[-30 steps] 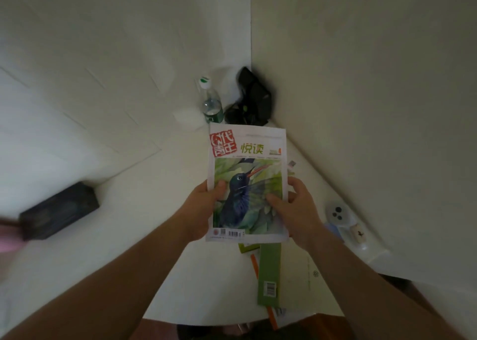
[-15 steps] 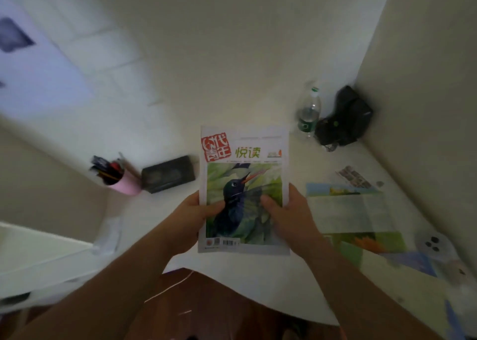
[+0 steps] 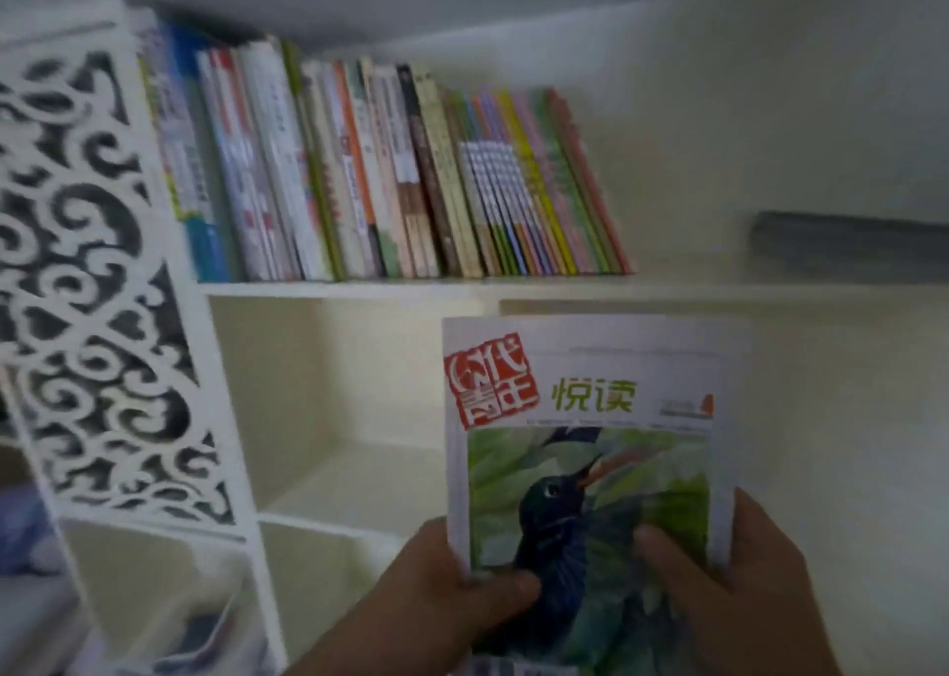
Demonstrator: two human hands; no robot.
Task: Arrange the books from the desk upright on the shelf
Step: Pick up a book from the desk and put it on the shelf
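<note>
Paper magazine [image 3: 590,449] gripped by two hands, left [image 3: 436,588] and right [image 3: 729,573].

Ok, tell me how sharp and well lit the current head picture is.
Head view: dim and soft overall; the row of books on the shelf is smeared, spine text unreadable; the carved white side panel streaks with motion blur. The magazine, held by the left hand and right hand, is clearest, its large title legible.

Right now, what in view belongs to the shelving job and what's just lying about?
Job:
- bird magazine, held by left hand and right hand
- row of books, leaning
- shelf board

Lying about:
- dark flat object on the shelf
- white fretwork panel
</note>
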